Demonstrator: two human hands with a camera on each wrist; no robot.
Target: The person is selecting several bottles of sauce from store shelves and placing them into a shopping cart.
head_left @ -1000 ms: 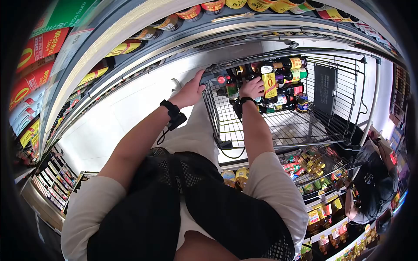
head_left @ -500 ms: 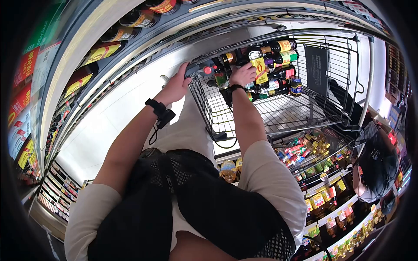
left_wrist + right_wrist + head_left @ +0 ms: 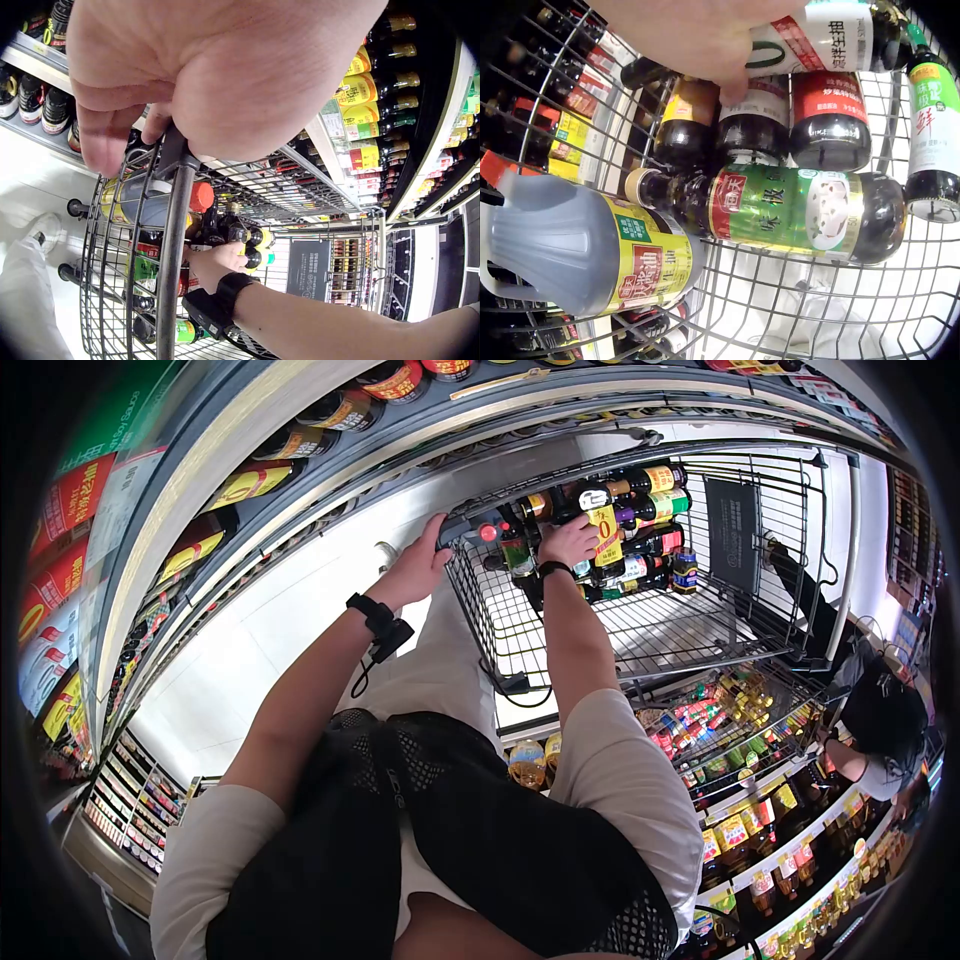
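Note:
In the head view my left hand grips the handle of a wire shopping cart. My right hand reaches into the cart and holds a dark sauce bottle with a yellow label marked "0", over a pile of lying bottles. The left wrist view shows the left hand curled round the handle bar. In the right wrist view the right hand holds that bottle above a green-labelled bottle and a grey jug.
Shelves of sauce bottles run along the aisle's left side, and more stocked shelves stand at the lower right. Another person in black crouches beyond the cart's far right. White floor lies to the cart's left.
Both hands keep their holds, the left on the handle and the right on the bottle. My view has shifted slightly. The person in black has moved further right.

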